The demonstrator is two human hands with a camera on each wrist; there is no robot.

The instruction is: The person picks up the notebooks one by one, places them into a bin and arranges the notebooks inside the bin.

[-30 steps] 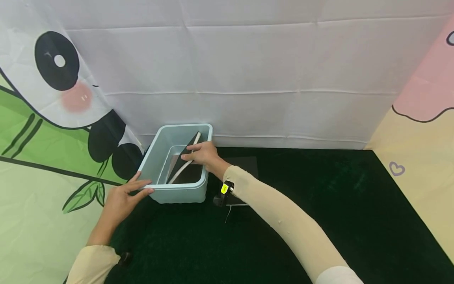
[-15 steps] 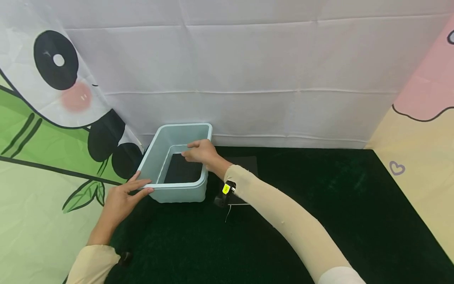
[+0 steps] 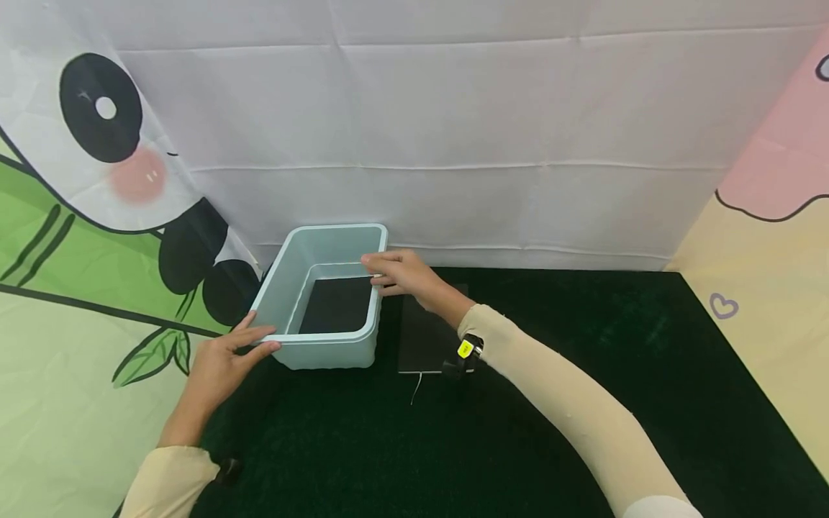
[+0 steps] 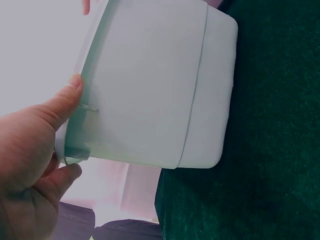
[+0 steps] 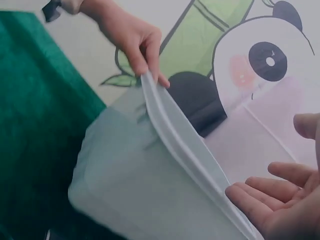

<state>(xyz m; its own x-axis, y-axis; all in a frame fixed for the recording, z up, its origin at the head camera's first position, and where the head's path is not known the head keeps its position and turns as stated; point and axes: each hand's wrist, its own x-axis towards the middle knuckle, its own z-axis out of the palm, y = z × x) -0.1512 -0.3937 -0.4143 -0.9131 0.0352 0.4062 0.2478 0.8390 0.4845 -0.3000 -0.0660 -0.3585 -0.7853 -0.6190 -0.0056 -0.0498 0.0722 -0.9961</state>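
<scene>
A light blue plastic bin stands on the dark green mat by the back wall. A black notebook lies flat on its floor. My left hand pinches the bin's near left corner rim, thumb on top and fingers under it; the left wrist view shows the thumb against the bin wall. My right hand hovers at the bin's right rim with fingers relaxed and nothing in it. A second black notebook lies on the mat just right of the bin.
A white cloth wall stands right behind the bin. A panda-print sheet covers the left side and a pink and cream sheet the right. The green mat stretches to the right and toward me.
My right hand let go of the notebook, which now lies flat in the bin. The hand drew back right to the rim, uncovering the second notebook. The left hand stayed put.
</scene>
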